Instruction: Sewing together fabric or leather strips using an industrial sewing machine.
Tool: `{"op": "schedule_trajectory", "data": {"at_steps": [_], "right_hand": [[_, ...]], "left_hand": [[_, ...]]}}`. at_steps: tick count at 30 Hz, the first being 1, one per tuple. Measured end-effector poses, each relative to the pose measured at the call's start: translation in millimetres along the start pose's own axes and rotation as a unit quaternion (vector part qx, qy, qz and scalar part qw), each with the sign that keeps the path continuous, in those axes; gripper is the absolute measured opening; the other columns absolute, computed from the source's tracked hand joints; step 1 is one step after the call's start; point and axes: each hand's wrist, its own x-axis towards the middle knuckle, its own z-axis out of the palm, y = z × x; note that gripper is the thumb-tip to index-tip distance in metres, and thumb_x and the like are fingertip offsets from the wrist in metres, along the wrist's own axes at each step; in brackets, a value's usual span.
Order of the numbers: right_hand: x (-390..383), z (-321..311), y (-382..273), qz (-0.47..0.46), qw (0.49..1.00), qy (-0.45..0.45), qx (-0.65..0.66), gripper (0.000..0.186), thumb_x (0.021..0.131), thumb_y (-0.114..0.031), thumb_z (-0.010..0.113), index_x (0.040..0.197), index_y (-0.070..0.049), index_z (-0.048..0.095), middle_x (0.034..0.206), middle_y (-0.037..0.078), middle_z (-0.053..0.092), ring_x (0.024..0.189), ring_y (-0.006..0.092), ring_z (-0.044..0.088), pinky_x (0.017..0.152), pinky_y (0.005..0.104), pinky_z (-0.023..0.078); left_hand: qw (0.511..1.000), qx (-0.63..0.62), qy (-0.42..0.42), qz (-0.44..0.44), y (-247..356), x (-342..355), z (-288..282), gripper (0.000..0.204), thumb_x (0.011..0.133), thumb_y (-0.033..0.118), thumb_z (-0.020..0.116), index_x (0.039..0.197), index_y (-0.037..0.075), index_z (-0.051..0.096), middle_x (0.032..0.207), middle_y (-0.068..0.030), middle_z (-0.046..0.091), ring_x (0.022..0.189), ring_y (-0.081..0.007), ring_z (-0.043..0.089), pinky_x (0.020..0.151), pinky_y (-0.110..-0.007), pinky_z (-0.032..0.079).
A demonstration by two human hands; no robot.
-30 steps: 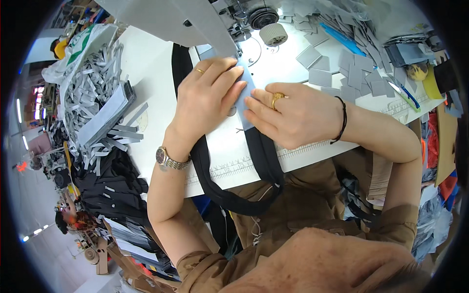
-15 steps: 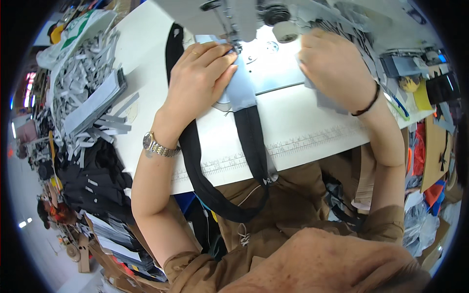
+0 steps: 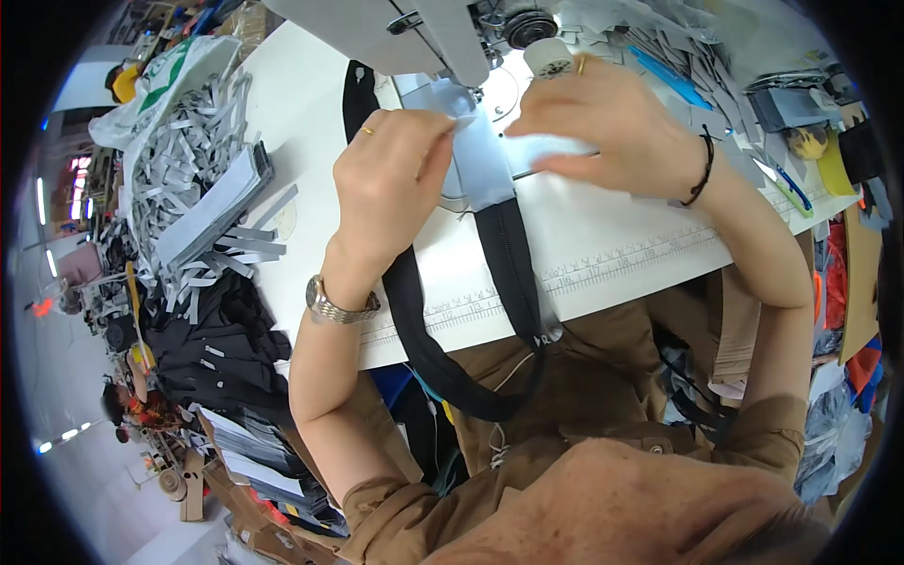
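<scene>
A light grey fabric piece lies below the needle area of a sewing machine. It joins the end of a black zipper, which loops over the table's near edge and back up on the left. My left hand is closed, its thumb and fingertips pinched at the fabric's left edge. What sits between those fingertips is hidden. To the right, my right hand is open and partly blurred, fingers apart above the machine bed beside the fabric.
The white table has a ruler scale along its near edge. At left are a stack of grey strips and a heap of cut strips. A blue tool and green-handled snips lie at right.
My left hand has drawn back from the needle area and curled into a pinch. My right hand has come left toward the fabric, its fingers spreading. The whole view has shifted slightly.
</scene>
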Motion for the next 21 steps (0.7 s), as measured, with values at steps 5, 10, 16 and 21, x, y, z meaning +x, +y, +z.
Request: {"op": "schedule_trajectory", "data": {"at_steps": [5,10,16,21], "right_hand": [[-7,24,-15,-0.125,0.989,-0.071,-0.032,0.025,0.076,-0.014,0.071,0.099,-0.007,0.069,0.095,0.003,0.067,0.095,0.0197,0.064,0.089,0.0319,0.052],[-14,24,-27,-0.168,0.979,-0.069,-0.093,0.026,0.075,-0.009,0.065,0.097,0.003,0.07,0.103,0.012,0.068,0.097,0.023,0.065,0.092,0.037,0.053],[-13,23,-29,-0.164,0.978,-0.089,-0.091,0.025,0.073,-0.009,0.065,0.095,0.003,0.07,0.101,0.013,0.068,0.1,0.024,0.065,0.093,0.0379,0.053],[-12,32,-27,-0.181,0.98,0.009,-0.082,0.008,0.063,-0.01,0.063,0.067,-0.003,0.064,0.078,0.005,0.06,0.083,0.0177,0.062,0.09,0.033,0.054]], "left_hand": [[0.951,0.222,-0.076,0.203,3,-3,7,0.026,0.073,0.005,0.067,0.099,0.001,0.065,0.1,-0.0095,0.064,0.094,-0.0232,0.068,0.072,-0.03,0.057],[0.94,0.246,-0.085,0.219,5,-3,7,0.028,0.071,0.005,0.069,0.099,0.0,0.065,0.099,-0.0094,0.065,0.092,-0.021,0.069,0.069,-0.028,0.057],[0.939,0.255,-0.069,0.222,5,-2,11,0.027,0.07,0.006,0.069,0.096,0.001,0.067,0.098,-0.0073,0.065,0.084,-0.0184,0.065,0.065,-0.027,0.056],[0.943,0.236,-0.056,0.227,3,-1,11,0.027,0.069,0.006,0.069,0.096,0.002,0.068,0.101,-0.0057,0.066,0.088,-0.0184,0.065,0.067,-0.027,0.056]]}}
